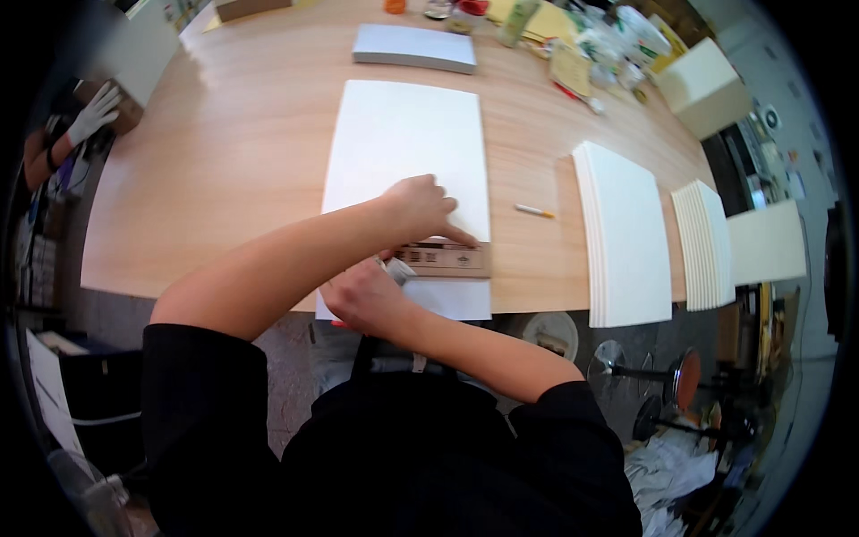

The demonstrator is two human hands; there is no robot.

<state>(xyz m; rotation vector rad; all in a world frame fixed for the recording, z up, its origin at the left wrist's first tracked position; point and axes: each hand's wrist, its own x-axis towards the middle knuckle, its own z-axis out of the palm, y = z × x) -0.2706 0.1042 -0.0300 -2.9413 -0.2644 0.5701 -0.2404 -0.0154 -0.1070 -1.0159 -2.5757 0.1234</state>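
Note:
A tall white sheet or board (407, 148) lies in front of me, its near end at the table edge. Across its lower part rests a flat brown strip (461, 259) with dark printed marks. My left hand (420, 206) reaches over from the left, fingers spread, one fingertip pressing on the strip's right part. Below it, my forearms crossing, my right hand (362, 294) is closed at the strip's left part around a small grey-white object (400, 269). A red bit shows beneath that hand; most of what it grips is hidden.
A white stack (413, 46) lies beyond the sheet. To the right are a white-and-orange pen-like stick (534, 211), a stack of white boards (626, 242) and a smaller stack (704, 242). Bottles and bags (617, 45) crowd the far right. Another person's gloved hand (94, 114) holds a box at left.

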